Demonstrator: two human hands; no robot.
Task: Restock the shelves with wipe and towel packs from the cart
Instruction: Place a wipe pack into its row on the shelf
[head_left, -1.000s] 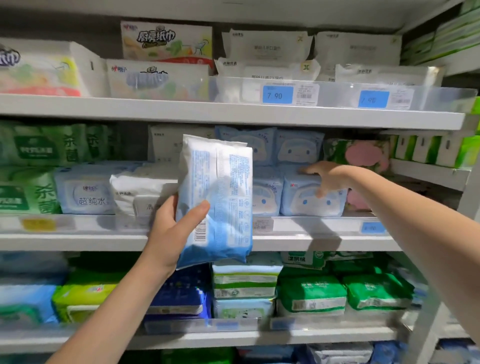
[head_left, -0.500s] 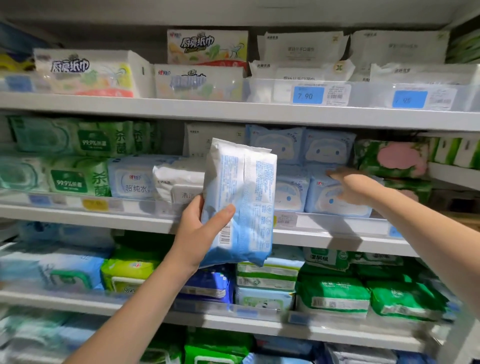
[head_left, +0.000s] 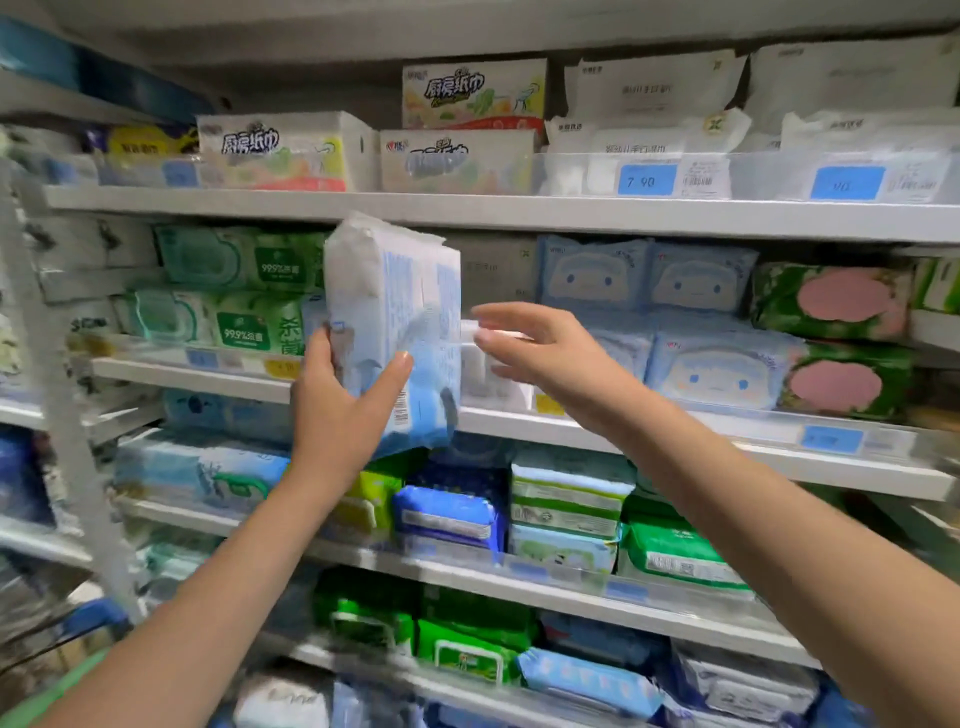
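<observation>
My left hand (head_left: 343, 410) grips a pale blue and white wipe pack (head_left: 395, 312) upright by its lower end, its back label facing me, in front of the middle shelf (head_left: 675, 441). My right hand (head_left: 540, 353) hovers just right of the pack with straight, spread fingers, not touching it. Behind that hand on the shelf lies a white pack (head_left: 493, 374). Blue cartoon-face packs (head_left: 722, 369) are stacked further right on the same shelf.
Green wipe packs (head_left: 234, 317) fill the left of the middle shelf, pink-and-green packs (head_left: 831, 301) the right. Kitchen-towel boxes (head_left: 280, 150) and white packs sit on the top shelf with blue price tags (head_left: 647, 179). Lower shelves hold several blue and green packs. A white upright (head_left: 62, 415) stands left.
My right hand left the blue cartoon packs and came left, close to the held pack. The left hand raised the pack slightly; the view swung left.
</observation>
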